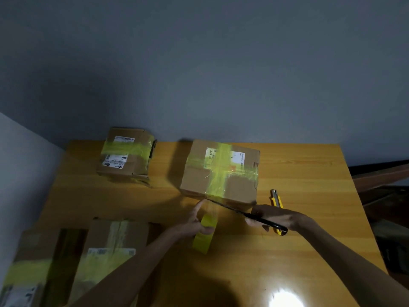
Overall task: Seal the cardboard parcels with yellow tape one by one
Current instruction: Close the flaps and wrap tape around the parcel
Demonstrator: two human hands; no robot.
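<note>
Glossy varnished wood table (287,251); matt cardboard parcel (199,180) — shiny, wrinkled yellow tape (218,171), seemingly plastic film.

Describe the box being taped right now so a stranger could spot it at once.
On the wooden table, look right of centre toward the far edge, beyond the scissors in the right hand. That cardboard parcel has crossed yellow tape over its white label, and only it has a strip running to the tape roll in the left hand.

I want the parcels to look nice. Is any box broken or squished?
Yes. The back-left box looks battered: its near right corner is torn and crumpled, with ragged cardboard sticking out. The tape on the middle box is wrinkly too.
</note>
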